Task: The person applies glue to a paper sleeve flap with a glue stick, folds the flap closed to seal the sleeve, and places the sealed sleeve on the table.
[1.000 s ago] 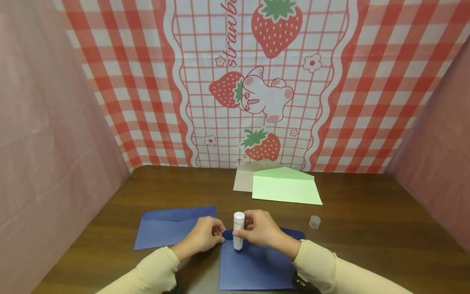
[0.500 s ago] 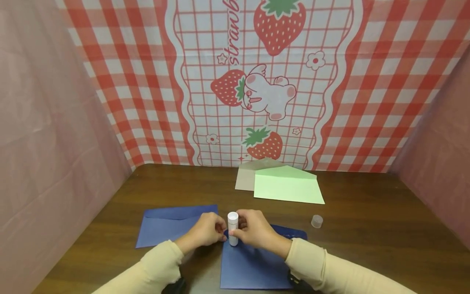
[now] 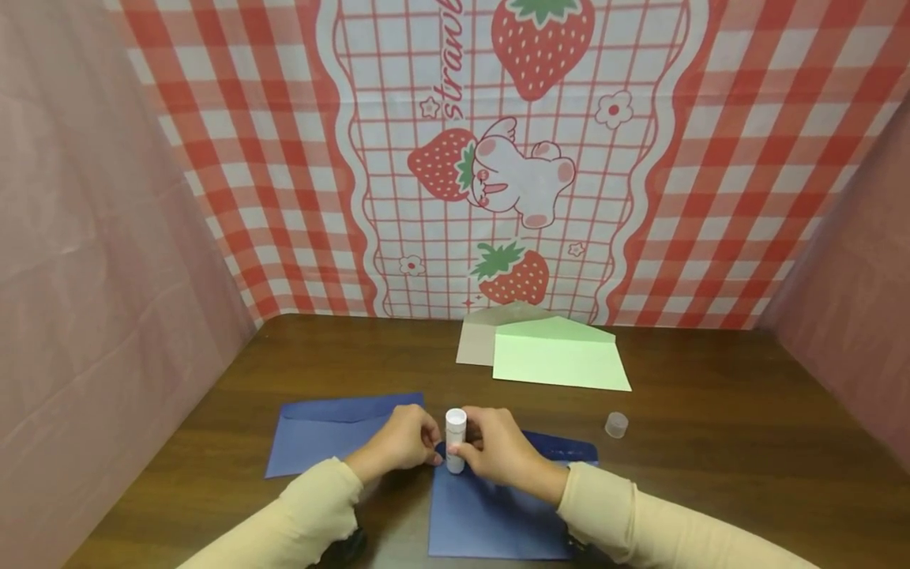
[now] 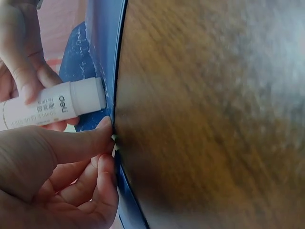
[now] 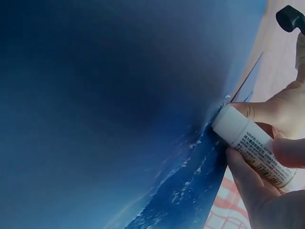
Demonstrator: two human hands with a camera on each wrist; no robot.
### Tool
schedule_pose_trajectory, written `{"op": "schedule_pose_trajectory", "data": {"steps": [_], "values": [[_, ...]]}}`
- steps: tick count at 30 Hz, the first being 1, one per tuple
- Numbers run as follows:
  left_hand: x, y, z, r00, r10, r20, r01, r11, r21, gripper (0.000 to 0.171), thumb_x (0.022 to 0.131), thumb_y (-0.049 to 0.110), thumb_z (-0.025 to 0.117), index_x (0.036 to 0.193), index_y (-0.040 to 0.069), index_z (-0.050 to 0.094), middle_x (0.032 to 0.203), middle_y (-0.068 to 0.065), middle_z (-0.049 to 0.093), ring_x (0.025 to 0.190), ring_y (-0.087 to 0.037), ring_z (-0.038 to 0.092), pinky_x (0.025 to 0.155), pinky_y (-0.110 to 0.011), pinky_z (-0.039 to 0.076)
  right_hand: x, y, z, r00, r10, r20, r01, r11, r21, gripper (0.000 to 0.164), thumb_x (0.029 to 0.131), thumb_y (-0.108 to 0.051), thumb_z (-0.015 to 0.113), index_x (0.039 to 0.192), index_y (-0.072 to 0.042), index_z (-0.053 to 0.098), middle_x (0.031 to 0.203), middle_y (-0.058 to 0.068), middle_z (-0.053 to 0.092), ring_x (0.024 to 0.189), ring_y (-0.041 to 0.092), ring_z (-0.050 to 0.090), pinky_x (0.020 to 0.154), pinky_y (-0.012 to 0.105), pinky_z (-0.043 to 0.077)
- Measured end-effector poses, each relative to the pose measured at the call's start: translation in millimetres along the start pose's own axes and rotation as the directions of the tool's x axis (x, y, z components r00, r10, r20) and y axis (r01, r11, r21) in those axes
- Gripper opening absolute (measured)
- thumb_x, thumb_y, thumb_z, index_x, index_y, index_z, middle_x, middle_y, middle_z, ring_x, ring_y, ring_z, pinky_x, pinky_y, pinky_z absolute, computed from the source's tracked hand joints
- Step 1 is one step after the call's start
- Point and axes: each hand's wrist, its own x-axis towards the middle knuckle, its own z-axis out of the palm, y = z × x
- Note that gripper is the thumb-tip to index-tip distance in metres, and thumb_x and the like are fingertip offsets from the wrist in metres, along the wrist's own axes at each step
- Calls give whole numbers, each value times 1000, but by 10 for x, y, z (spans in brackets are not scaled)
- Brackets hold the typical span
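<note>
My right hand (image 3: 503, 449) grips a white glue stick (image 3: 456, 439), held with its glue end down on the opened flap (image 3: 562, 447) of a blue envelope (image 3: 490, 525). Thumb and fingers wrap the labelled barrel in the right wrist view. Whitish glue smears (image 5: 183, 183) run along the flap and its fold. My left hand (image 3: 402, 439) pinches the envelope's left edge near the fold, thumb on top. In the left wrist view, the tip of the glue stick (image 4: 62, 102) is right beside that thumb.
Left of the hands lies a second blue envelope (image 3: 320, 442). Toward the back, a light green envelope (image 3: 558, 363) overlaps a beige one (image 3: 475, 344). The clear glue stick cap (image 3: 616, 425) stands on the brown wooden table (image 3: 718, 427) at right. A checked strawberry cloth (image 3: 284, 205) hangs behind.
My right hand has slid the glue stick left along the flap toward my left hand, then slightly back right. My left hand keeps its pinch on the edge.
</note>
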Motion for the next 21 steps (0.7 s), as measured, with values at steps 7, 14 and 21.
{"op": "schedule_pose_trajectory", "data": {"steps": [7,14,21], "values": [[40,17,-8,1000,-13,24,13,1000,-5,20,60,0,86,61,3,67,57,-6,66,53,-5,51,50,-17,41,-92,24,-61,1000,-1,-18,1,999,-33,16,86,-8,70,99,-1,64,99,17,71,90,28,72,72,25,58],[54,53,-34,999,-40,35,40,999,-1,21,61,2,87,60,4,66,57,-6,67,52,-3,51,51,-17,42,-186,67,-164,997,-44,-56,36,992,-124,15,85,-7,70,97,-2,63,93,14,72,86,23,72,70,21,57],[22,46,-21,999,-34,25,34,999,-3,21,60,0,86,60,3,66,57,-7,66,52,-4,50,51,-16,42,-323,133,-258,995,-25,-93,7,983,-185,15,82,-6,72,94,-4,63,91,11,72,84,20,72,69,21,56]]}}
